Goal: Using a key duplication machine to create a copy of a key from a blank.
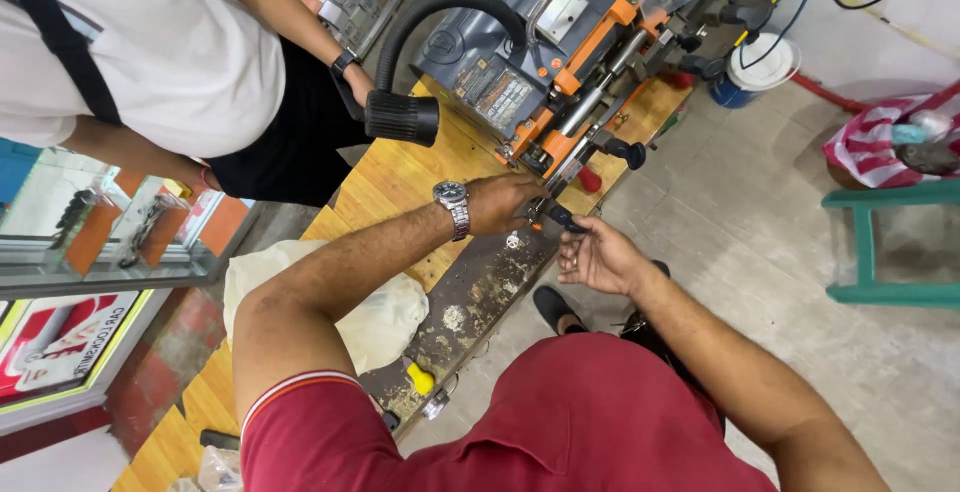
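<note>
My left hand [497,202], with a metal wristwatch [452,202] on the wrist, is curled on the front clamp [545,167] of a grey and orange key-cutting machine [520,62] on a wooden bench [390,177]. My right hand [600,257] sits just beside it off the bench edge. Its fingertips pinch a black-headed key [563,218] that points toward the clamp. A small silver piece [513,241] lies on the dusty dark strip [480,292] under my left hand.
Another person in a white shirt [150,42] stands at the bench's far left, hand [355,80] near a black flexible hose [402,117]. A plastic bag [375,317] and a yellow-handled tool [420,378] lie on the bench. On the floor at right are a green stool [880,242] and a bucket [765,64].
</note>
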